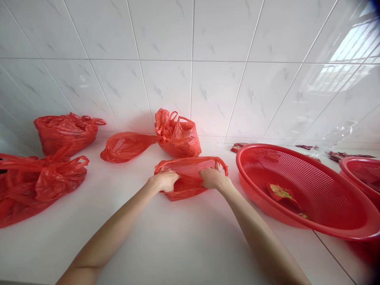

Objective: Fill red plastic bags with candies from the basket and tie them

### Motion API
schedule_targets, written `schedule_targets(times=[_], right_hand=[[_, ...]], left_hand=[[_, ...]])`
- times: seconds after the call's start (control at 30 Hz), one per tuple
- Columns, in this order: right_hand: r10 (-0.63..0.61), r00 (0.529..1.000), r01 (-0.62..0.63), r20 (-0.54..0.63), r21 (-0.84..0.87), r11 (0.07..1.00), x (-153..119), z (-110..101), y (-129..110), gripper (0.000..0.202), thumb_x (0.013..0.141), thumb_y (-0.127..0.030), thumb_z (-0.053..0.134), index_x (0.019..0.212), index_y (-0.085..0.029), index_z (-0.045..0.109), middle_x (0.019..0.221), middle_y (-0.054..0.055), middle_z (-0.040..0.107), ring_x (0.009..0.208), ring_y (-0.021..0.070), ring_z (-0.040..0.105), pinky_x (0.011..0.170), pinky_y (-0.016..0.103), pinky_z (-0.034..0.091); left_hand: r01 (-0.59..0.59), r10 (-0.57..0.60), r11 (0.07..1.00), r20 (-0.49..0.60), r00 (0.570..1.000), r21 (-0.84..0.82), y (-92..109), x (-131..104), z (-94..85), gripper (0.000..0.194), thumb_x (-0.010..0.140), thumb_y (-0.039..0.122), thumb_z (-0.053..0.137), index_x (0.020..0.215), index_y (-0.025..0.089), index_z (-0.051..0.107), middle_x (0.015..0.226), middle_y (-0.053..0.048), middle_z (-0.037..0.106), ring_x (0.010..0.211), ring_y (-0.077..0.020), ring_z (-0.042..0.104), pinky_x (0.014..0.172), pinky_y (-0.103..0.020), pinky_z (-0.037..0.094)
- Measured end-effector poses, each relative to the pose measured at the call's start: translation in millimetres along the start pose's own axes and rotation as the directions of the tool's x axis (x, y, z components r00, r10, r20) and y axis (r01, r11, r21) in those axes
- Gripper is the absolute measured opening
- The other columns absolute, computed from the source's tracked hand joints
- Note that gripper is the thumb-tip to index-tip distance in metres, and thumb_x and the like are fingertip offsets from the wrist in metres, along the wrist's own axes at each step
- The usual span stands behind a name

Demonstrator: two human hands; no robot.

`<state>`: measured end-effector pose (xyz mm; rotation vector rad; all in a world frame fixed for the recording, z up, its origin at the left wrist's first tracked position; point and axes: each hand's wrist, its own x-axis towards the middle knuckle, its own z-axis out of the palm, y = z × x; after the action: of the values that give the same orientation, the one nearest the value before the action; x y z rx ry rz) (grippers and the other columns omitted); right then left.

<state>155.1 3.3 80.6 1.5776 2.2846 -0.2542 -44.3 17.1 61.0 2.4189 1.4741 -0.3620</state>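
Observation:
Both of my hands are at a red plastic bag (190, 174) in the middle of the white counter, its mouth spread wide toward me. My left hand (164, 180) grips the bag's left side, fingers curled at the rim. On the opposite side my right hand (213, 177) is closed on the bag's edge, with a fingertip poking up by the handle loop. Some fingers of each hand are hidden inside the bag. Just behind it stands a filled red bag (181, 138) with its handles up. A flat, loose red bag (126, 147) lies to the left of that.
A large red plastic basket (332, 190) on the right holds a red snack packet (280, 192). Beyond it are another red basket (362, 174), a clear bottle (337, 136) and several packets. Full red bags (65, 132) sit at left. A tiled wall (166, 35) closes the back.

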Motion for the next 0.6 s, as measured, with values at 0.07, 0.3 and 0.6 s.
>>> schedule_targets(times=[0.07,0.3,0.6], right_hand=[[0.036,0.999,-0.036,0.017,-0.019,0.999,3.1,2.8,1.2,0.026,0.076,-0.007,0.056,0.098,-0.014,0.066,0.093,0.012,0.069,0.099,0.0298,0.065,0.114,0.056,0.013],[0.057,0.997,-0.054,0.06,-0.051,0.997,1.5,3.1,1.4,0.038,0.067,-0.002,0.058,0.102,-0.015,0.066,0.096,0.012,0.07,0.104,0.0311,0.063,0.113,0.054,0.012],[-0.03,0.999,0.027,0.037,0.094,0.995,-18.2,-12.1,1.0,0.038,0.076,-0.017,0.063,0.114,-0.024,0.061,0.105,0.008,0.066,0.112,0.032,0.058,0.099,0.048,0.036]], left_hand=[[0.043,-0.043,0.999,0.019,0.999,0.005,-5.3,-0.6,-2.9,0.033,0.056,0.017,0.073,0.087,0.022,0.067,0.096,-0.011,0.067,0.098,-0.031,0.062,0.083,-0.038,0.047],[0.098,-0.096,0.995,0.053,0.994,-0.024,-4.1,-7.2,-7.7,0.016,0.059,0.026,0.071,0.069,0.02,0.06,0.067,-0.005,0.06,0.066,-0.0234,0.059,0.065,-0.034,0.044],[-0.103,0.106,0.979,0.008,0.994,-0.178,13.2,-12.3,-10.0,0.018,0.078,0.024,0.054,0.089,0.022,0.068,0.081,-0.005,0.067,0.068,-0.0194,0.06,0.057,-0.027,0.04]])
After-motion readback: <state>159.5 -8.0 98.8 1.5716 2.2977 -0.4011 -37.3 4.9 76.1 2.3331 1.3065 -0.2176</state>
